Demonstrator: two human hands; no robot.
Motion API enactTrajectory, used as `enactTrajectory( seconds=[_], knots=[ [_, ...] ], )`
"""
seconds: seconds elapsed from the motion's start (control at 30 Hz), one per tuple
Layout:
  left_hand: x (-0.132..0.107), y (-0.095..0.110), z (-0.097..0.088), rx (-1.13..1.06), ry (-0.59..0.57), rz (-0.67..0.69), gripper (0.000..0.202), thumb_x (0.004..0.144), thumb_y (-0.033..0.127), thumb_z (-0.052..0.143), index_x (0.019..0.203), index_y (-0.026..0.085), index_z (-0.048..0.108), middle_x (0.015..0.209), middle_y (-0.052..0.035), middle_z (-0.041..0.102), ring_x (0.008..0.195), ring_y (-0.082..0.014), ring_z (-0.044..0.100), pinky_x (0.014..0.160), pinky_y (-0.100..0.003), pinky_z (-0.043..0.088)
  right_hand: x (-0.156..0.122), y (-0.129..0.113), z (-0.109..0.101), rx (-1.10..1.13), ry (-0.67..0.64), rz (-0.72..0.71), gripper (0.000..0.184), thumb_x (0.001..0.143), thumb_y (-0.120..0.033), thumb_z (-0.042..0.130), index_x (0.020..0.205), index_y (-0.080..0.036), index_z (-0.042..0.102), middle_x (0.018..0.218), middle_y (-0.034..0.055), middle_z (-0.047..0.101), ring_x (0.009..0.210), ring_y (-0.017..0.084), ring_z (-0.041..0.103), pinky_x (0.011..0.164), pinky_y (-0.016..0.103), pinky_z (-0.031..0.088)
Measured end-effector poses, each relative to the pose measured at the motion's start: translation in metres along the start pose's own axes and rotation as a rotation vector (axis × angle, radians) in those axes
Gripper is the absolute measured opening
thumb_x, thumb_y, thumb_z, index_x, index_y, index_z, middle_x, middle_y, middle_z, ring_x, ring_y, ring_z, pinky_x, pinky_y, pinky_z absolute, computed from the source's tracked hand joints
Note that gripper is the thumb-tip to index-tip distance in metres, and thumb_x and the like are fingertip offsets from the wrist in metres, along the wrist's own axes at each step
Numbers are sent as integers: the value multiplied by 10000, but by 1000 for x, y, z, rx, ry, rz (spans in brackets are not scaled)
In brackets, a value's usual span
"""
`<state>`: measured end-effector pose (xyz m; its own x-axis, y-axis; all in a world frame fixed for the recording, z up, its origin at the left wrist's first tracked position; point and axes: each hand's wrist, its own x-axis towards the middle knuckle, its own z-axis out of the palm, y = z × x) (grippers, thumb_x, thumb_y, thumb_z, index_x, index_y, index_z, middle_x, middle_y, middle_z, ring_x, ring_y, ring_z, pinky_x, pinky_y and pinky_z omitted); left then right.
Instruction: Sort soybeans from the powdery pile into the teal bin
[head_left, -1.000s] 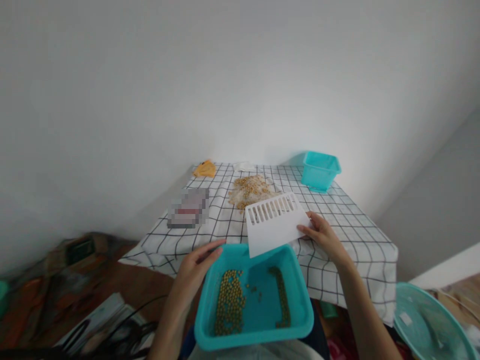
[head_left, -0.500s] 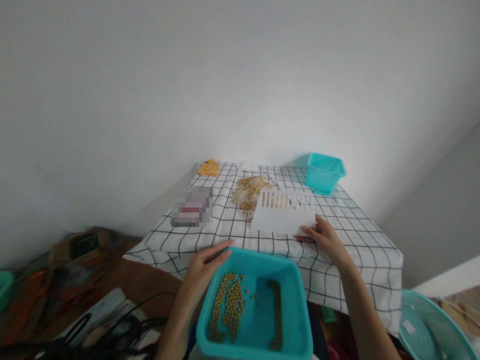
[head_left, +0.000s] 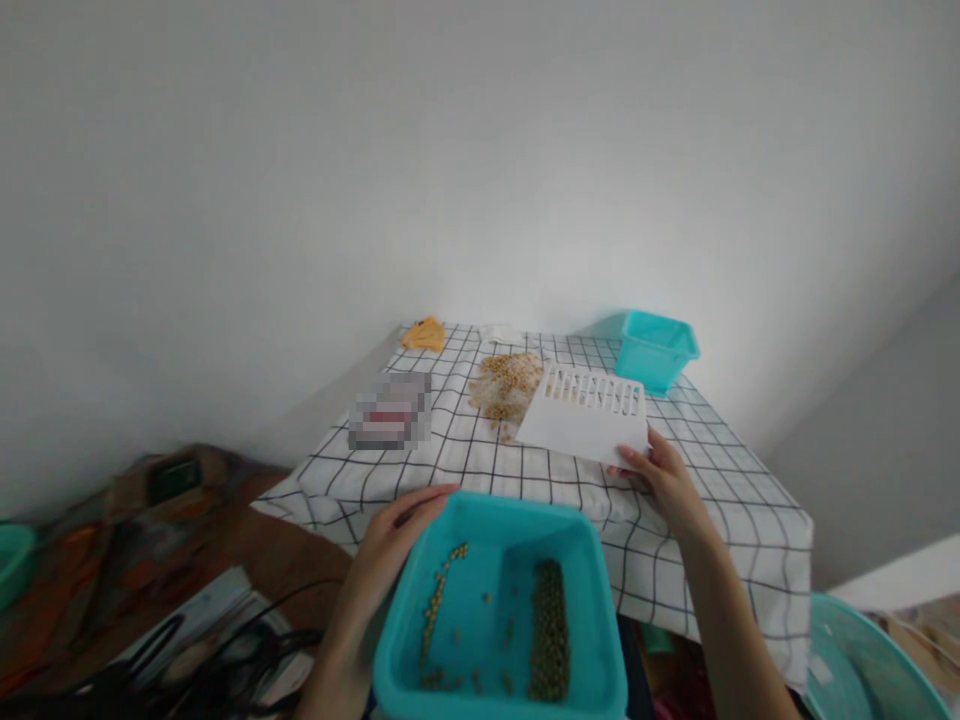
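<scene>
My left hand [head_left: 397,525] touches the left rim of the near blue-green plastic tub [head_left: 495,505]; I can't tell if its grip is squeezed. Inside, small round beads [head_left: 550,635] make a thin line on the left and a fat strip on the right. Farther off, a loose yellow pile [head_left: 514,375] sits on the cloth-covered surface [head_left: 442,450]. Next, a flat white slotted board [head_left: 585,425], its near right corner pinched by my right hand [head_left: 660,470].
</scene>
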<state>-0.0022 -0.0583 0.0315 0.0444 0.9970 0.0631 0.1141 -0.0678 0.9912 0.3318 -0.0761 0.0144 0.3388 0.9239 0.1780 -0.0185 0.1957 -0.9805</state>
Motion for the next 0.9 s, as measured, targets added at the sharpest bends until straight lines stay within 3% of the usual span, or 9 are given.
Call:
enactTrajectory(
  seconds=[0.2,0.37,0.6,0.77,0.9],
  knots=[
    [4,-2,4,-40,23,-27,365,786,455,662,1017,193,769,1045,-83,795,985,-287,734,827,-352,619,-4,-2,-5,16,-120,-5,526,797,-390,739,1288,-299,576,1236,74,664,926,216,676,677,308,623],
    [5,-6,4,-64,19,-42,384,788,456,655,1057,206,764,1079,-68,791,1021,-285,726,880,-351,601,-6,-1,-4,-62,-221,-22,406,791,-383,739,1170,-268,652,1095,61,682,872,209,663,663,330,628],
    [4,-7,2,-81,-35,-75,446,780,415,667,1173,213,725,1273,-75,718,1191,-292,656,974,-352,564,-8,3,-7,-206,-172,-141,323,827,-389,710,1122,-264,675,1112,70,689,935,234,660,774,374,608],
    [4,-5,4,-99,-27,-107,452,784,413,660,1183,208,718,1207,-74,751,1087,-291,708,861,-345,611,-7,5,-8,-281,-201,-164,260,826,-419,711,1027,-256,699,1047,64,716,928,251,663,833,400,569],
    [3,-6,3,-82,-30,-91,448,772,426,655,1155,207,731,1151,-68,772,1029,-284,726,807,-336,622,-15,-4,2,-144,-111,-133,372,846,-465,667,1165,-275,647,946,58,722,858,259,666,783,398,551]
  ],
)
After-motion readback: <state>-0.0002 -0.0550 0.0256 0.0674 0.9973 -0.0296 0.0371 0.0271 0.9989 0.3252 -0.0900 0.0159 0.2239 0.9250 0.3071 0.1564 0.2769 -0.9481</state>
